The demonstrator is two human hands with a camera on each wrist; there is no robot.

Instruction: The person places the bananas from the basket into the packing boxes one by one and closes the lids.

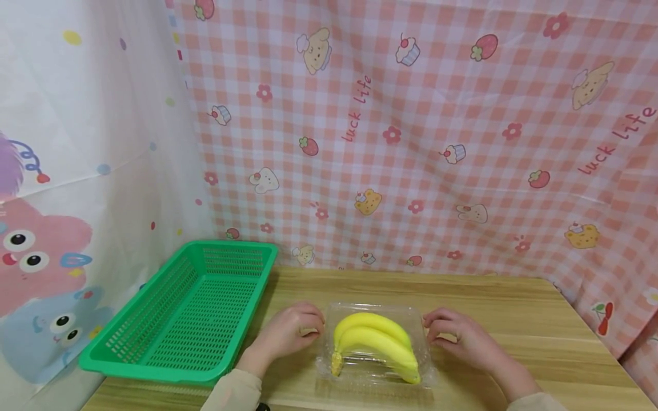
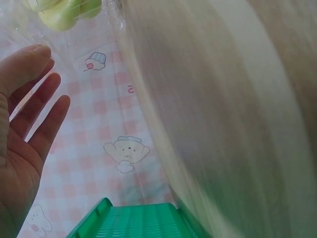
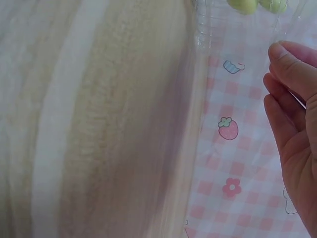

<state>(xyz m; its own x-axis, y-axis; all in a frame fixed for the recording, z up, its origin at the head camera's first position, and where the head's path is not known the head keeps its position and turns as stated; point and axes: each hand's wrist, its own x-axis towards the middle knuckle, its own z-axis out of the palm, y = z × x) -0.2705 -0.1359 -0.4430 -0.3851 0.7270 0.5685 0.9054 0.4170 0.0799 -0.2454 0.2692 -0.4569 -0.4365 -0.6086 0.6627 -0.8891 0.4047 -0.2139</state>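
A clear plastic clamshell box (image 1: 375, 308) sits on the wooden table in front of the person, with two yellow bananas (image 1: 375, 337) joined in a bunch inside it. At the box's left side, my left hand (image 1: 290, 334) holds the edge with thumb and fingertips; its other fingers (image 2: 49, 124) extend loosely in the left wrist view. The right hand (image 1: 462, 337) does likewise at the right side, its thumb and forefinger pinching close together at the plastic edge. In the right wrist view only the bananas' ends (image 3: 243, 5) show through the plastic.
Left of the box stands a green plastic basket (image 1: 200, 325) with slotted walls and floor, close to the left sleeve. A small dark object (image 1: 263, 407) shows at the bottom edge. Pink checked cloth (image 1: 390, 171) hangs behind the wooden table (image 1: 524, 319); white printed cloth (image 1: 123, 171) hangs at left.
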